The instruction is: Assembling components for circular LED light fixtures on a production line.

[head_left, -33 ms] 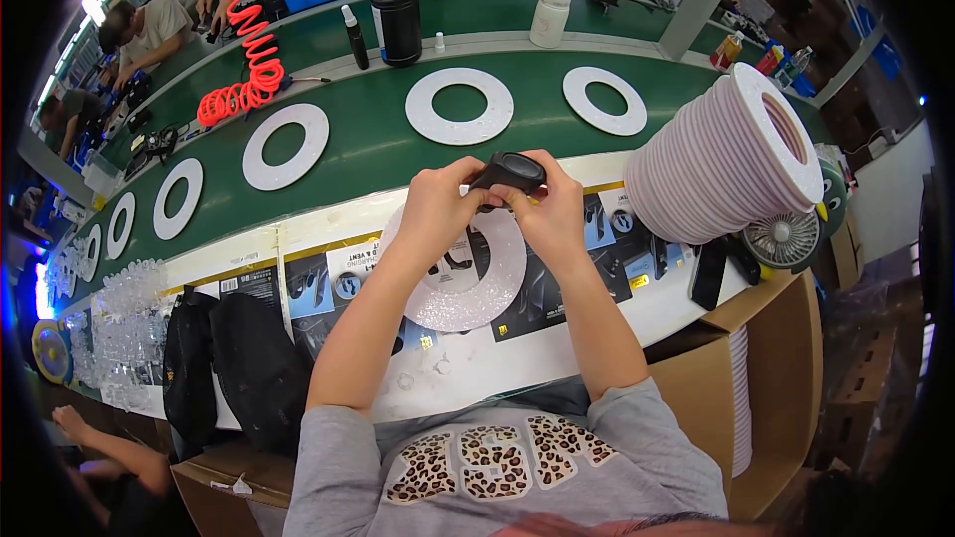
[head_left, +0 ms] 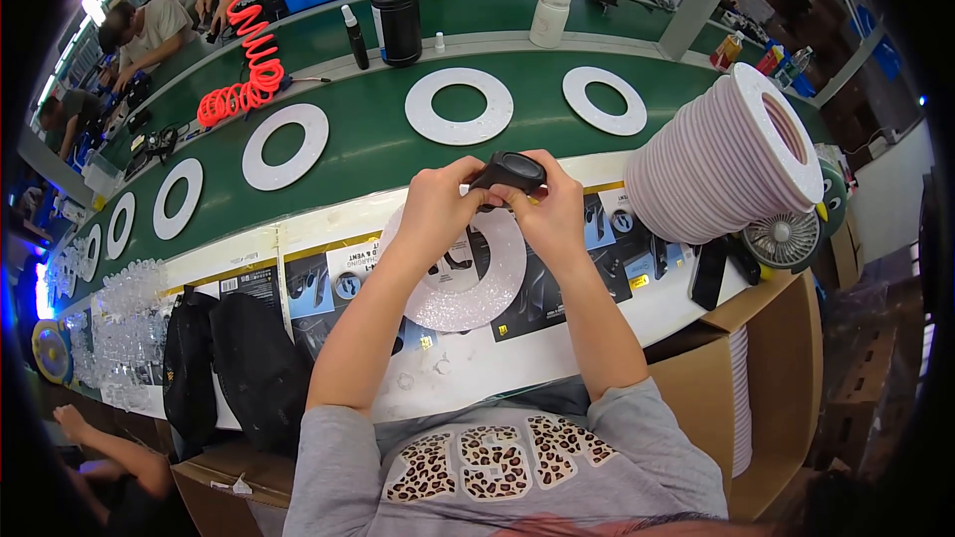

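Observation:
My left hand (head_left: 436, 207) and my right hand (head_left: 549, 211) are raised together above the workbench, both gripping a small black oval device (head_left: 509, 173) between the fingertips. Directly beneath them a sparkly clear ring (head_left: 468, 293) lies flat on printed sheets at the bench's front. Both forearms come up from the lower edge of the head view. Which part of the device the fingers touch on its underside is hidden.
White flat rings (head_left: 459, 105) lie in a row on the green conveyor belt (head_left: 378, 154). A tall leaning stack of white rings (head_left: 726, 159) and a small fan (head_left: 782, 239) stand right. Black bottles (head_left: 397, 15), a red coiled hose (head_left: 246, 50), black pouches (head_left: 254, 368), other workers far left.

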Tool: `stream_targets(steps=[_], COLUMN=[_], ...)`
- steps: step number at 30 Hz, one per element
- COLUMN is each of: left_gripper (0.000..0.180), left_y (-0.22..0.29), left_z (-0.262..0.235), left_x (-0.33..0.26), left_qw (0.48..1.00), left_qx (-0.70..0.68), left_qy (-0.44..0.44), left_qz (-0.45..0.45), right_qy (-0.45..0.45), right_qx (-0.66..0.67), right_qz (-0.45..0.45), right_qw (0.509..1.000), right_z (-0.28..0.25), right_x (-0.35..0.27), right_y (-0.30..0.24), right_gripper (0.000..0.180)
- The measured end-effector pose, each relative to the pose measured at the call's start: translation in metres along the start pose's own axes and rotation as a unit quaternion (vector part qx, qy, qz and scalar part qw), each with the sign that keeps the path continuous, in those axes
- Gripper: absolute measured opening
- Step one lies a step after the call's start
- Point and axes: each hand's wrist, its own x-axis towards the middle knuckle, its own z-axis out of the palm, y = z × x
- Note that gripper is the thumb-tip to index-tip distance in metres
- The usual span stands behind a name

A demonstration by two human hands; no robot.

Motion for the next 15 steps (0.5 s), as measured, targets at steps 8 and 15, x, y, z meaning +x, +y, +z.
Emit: stream_targets(steps=[8,15], left_gripper=[0.026,0.026], left_y=[0.008,-0.001], left_z=[0.0,0.015], left_x=[0.01,0.02], left_qw=[0.998,0.998], left_qx=[0.015,0.021], left_qy=[-0.008,-0.015], left_qz=[0.063,0.062], right_qy=[-0.009,0.024], right_qx=[0.016,-0.014], right_qz=[0.021,0.024], right_qw=[1.0,0.999], right_z=[-0.015,-0.016], right_x=[0.005,0.008], right_y=[-0.013,0.003], right_gripper=[0.029,0.028])
